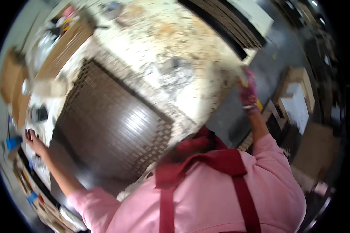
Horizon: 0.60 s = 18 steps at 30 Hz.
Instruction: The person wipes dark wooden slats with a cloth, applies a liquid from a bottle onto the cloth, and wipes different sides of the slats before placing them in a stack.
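Observation:
A dark brown panel [109,120] made of narrow strips, with stepped, staggered ends, lies on the worktable to the left of my body. Past its left edge reaches my bare left hand [35,143], fingers loosely bent and apart, nothing visible in them. Close to that hand are a dark cup [39,113] and a blue object [14,142]. On the other side, my right hand [248,92] wears a pinkish-purple glove with yellow patches. It is beside the table's right edge, above the grey floor, and motion smears its fingers, so any held thing is hidden.
Crumpled clear plastic or foil [177,73] lies on the stained pale tabletop [144,35]. A stack of dark strips [225,23] rests at the far right. Cardboard boxes [64,50] holding wrapped items line the left side. An open carton [297,95] stands right of the table.

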{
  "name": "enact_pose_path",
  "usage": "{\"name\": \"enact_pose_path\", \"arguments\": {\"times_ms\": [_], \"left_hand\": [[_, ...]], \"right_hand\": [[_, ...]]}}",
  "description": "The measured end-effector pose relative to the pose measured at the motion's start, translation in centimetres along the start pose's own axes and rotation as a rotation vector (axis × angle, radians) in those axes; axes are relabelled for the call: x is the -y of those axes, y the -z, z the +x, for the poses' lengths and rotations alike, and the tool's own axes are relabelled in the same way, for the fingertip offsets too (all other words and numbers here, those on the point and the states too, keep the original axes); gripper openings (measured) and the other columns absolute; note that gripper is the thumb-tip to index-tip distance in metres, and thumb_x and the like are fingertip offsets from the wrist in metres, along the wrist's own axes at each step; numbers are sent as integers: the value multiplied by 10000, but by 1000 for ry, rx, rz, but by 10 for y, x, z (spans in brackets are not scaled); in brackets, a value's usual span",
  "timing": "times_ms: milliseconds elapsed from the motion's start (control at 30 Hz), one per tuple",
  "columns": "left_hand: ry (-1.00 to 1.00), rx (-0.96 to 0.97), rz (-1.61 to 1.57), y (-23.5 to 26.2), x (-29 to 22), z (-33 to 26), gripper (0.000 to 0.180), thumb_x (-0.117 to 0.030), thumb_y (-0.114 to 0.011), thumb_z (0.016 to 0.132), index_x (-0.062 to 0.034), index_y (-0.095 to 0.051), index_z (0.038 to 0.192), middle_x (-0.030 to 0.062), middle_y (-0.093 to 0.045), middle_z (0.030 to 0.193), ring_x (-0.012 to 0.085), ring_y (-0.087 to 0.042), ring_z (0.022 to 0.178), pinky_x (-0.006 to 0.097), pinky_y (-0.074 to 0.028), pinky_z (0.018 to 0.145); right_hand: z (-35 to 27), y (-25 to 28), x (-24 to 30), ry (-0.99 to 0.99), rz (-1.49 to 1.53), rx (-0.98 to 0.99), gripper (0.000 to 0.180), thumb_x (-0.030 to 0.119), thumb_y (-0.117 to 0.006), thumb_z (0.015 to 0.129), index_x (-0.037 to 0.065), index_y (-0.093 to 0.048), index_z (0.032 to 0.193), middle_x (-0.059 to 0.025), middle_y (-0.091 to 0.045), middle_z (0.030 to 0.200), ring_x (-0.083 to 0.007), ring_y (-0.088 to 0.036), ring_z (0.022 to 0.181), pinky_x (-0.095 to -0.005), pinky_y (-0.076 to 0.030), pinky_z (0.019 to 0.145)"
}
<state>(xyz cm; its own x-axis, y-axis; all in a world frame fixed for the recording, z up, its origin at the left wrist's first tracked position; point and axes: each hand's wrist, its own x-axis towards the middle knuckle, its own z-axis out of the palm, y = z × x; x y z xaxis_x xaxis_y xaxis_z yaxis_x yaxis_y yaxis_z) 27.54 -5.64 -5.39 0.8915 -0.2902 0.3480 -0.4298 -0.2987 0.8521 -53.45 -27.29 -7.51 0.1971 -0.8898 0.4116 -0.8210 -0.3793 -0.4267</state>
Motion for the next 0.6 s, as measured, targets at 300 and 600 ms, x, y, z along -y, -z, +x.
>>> {"name": "enact_pose_path", "arguments": {"times_ms": [300, 600], "left_hand": [[-645, 1063, -9, -226, -321, -235, 266, -93, -522, 927, 5, -552, 1173, 86, -600, 1132, 154, -552, 1039, 277, -427, 897], [-1127, 1249, -90, -407, -364, -396, 365, -79, -570, 839, -60, -547, 1202, 124, -551, 1238, 312, -552, 1083, 362, -466, 908]], "right_hand": [[62, -111, 140, 399, 121, 498, 625, 443, -635, 770, 170, -461, 1304, -117, -463, 1283, -279, -439, 1173, -466, -316, 1012], [51, 32, -27, -185, 278, 66, 466, 178, -659, 787, 45, -506, 1207, -165, -532, 1191, -298, -538, 1075, -380, -464, 910]]}}
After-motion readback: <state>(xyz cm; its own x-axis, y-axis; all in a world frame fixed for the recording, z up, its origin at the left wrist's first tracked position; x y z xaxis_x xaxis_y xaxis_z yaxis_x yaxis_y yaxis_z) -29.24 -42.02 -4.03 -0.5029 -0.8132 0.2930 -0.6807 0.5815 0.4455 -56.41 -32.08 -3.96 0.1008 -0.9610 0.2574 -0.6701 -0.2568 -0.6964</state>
